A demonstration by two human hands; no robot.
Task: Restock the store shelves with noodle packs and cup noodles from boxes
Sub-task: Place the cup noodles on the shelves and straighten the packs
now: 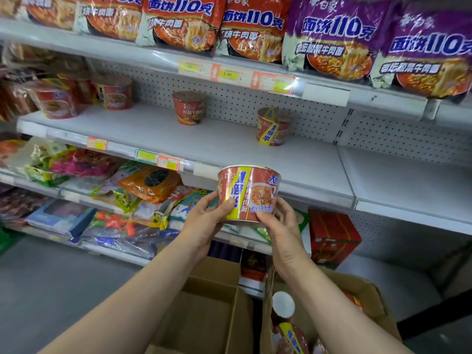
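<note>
Both forearms reach up and forward, the left hand point(204, 218) and right hand point(278, 226) clasping a red cup of noodles point(249, 194) from either side, thumbs pressed on its front, holding it upright just before the edge of the middle shelf point(204, 141). Two cups point(189, 107) point(273, 126) stand on that shelf beyond, well apart; open cardboard boxes point(367, 290) sit below the arms.

Bright, even light falls from above. It glares white on the plastic noodle packs point(337, 34) along the top and on the price strip point(278, 83) below them. Soft shadow sits under the middle shelf point(229, 144) and over the floor point(51, 290). The wide lens bows the shelves. Detail turns soft and smeared at the left edge and corners.
</note>
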